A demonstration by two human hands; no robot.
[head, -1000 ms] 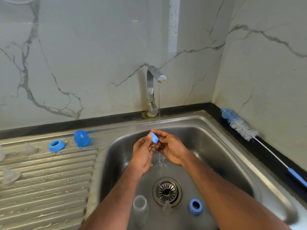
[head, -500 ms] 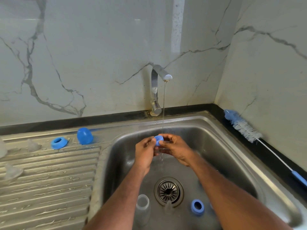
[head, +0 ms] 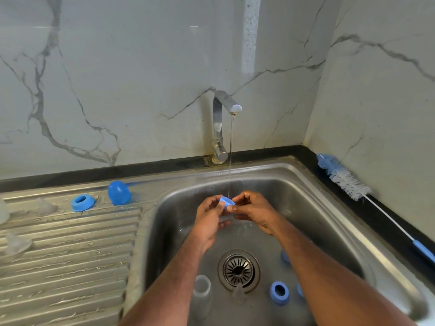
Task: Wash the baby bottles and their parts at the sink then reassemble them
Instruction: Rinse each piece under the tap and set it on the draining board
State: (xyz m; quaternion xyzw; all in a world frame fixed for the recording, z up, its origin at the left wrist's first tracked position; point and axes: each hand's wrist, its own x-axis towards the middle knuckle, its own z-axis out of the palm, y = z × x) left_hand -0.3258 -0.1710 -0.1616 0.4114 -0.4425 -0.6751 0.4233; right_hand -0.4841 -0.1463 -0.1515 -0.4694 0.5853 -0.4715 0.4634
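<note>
A small blue cap [head: 227,201] sits under the tap's thin stream [head: 230,158], over the sink [head: 313,208], pinched by left hand [head: 209,214] and right hand [head: 253,211]; turning it slowly should rinse every face; wet plastic likely slips, so pinch firmly.

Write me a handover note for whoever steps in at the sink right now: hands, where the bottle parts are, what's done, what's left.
Left hand and right hand both pinch a small blue part under the running tap, above the sink basin.
On the drainboard: blue ring, blue cap, and clear teats, all looking wet.
In the basin: clear bottle, another blue ring, a clear teat by the drain, more blue pieces part hidden behind the right arm.
Bottle brush lies on the right counter.
Left: finish this part, wash the basin items, reassemble.
</note>
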